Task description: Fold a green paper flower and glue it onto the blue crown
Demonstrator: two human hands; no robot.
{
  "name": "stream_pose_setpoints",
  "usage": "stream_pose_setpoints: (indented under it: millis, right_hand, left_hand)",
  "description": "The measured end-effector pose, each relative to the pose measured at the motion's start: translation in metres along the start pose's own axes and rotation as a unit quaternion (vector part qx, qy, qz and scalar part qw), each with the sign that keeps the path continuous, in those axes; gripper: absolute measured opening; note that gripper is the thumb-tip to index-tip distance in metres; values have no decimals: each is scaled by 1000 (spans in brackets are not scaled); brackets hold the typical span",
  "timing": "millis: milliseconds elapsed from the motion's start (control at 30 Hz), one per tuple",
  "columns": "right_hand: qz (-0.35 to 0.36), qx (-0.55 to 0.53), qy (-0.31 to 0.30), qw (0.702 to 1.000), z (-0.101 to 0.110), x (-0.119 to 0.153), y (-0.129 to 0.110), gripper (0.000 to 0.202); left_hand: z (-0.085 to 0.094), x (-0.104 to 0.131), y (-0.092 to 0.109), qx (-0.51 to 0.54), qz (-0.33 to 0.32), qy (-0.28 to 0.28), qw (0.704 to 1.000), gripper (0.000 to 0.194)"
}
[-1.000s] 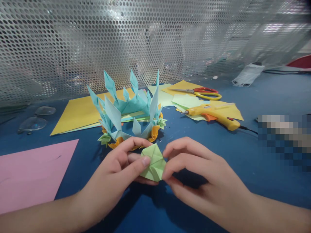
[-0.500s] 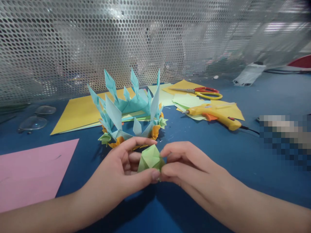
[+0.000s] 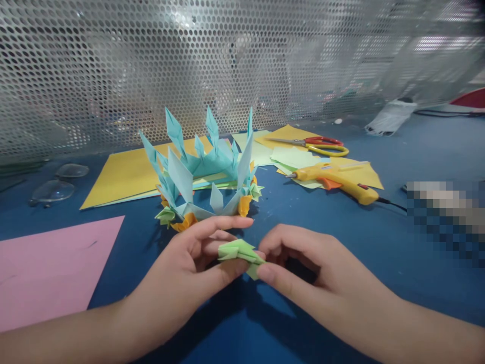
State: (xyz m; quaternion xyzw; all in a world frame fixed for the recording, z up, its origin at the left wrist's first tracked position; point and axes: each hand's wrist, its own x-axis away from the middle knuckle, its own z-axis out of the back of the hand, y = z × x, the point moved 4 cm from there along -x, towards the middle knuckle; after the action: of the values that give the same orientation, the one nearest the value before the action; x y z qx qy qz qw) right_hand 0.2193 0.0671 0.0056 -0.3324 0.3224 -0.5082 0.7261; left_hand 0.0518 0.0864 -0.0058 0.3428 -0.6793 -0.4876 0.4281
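A small piece of folded green paper (image 3: 238,249) is held above the near middle of the blue table (image 3: 379,217). The left hand (image 3: 182,270) has it between the thumb, pressed along its near side, and fingers behind it; the forefinger reaches out straight above, clear of the paper. The right hand (image 3: 329,268) is partly curled, its thumb touching the paper's right end and its forefinger bent close by; whether the two pinch it cannot be told.

Just beyond the left hand stands a ring-shaped paper crown (image 3: 181,178), with upright pale-blue points and orange and green folded pieces around its base. Behind it and to its left lies a large yellow sheet (image 3: 121,174). Nearer on the left is a pink sheet (image 3: 56,268), with clear eyeglasses (image 3: 53,191) farther back. Right of the crown, a yellow glue gun (image 3: 341,184) and, farther back, red-and-yellow scissors (image 3: 328,145) rest on yellow and pale-green papers. A perforated screen (image 3: 151,60) runs along the far side.
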Motion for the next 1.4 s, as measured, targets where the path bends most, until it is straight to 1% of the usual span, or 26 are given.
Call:
stream_pose_setpoints:
  millis: [67,167,267,433,600,700,767,867,967,1033,1167,1267,1333,1400]
  right_hand:
    - [-8,-16,-16,1000,-1,0,2,12]
    - [-17,-36,-28,999,-1,-1,3,18]
    - [-42,-53,-33,997,0,-1,3,18]
    - [-86,-82,-28,993,1,1,3,16]
    - [-117,-123,-20,985,0,0,3,13]
    - [-127,-157,-31,979,0,0,3,14]
    - [-139,-187,-49,971,-2,0,3,14]
    - [-174,-258,-67,948,-4,2,6,8]
    - [-205,-318,-70,923,-6,2,8,10]
    - [-217,-331,-66,916,-7,2,9,12]
    - [-225,-331,-66,914,-8,2,9,16]
    - [-217,-333,-36,917,-8,5,11,27]
    - [-192,-325,-10,926,-7,6,11,31]
    - [-162,-298,9,941,-6,8,10,30]
  left_hand:
    - [-1,0,1,9,-7,-11,1000,29]
    - [-1,-1,1,40,7,-18,999,29]
    - [1,0,1,43,12,4,999,32]
    - [5,0,0,-19,-12,31,999,30]
    - [5,1,-1,-88,-36,34,995,31]
    - [4,3,-2,-99,-37,37,994,31]
    - [4,3,-2,-86,-27,39,995,31]
    - [3,2,-2,-49,-5,38,998,30]
    - [3,0,-1,-24,1,37,999,30]
    - [2,1,-2,-24,0,35,999,28]
    - [3,3,-3,-39,5,33,999,29]
    - [4,4,-4,-45,19,30,998,34]
    - [4,3,-4,-46,21,25,998,38]
    - [4,2,-4,-53,11,19,998,43]
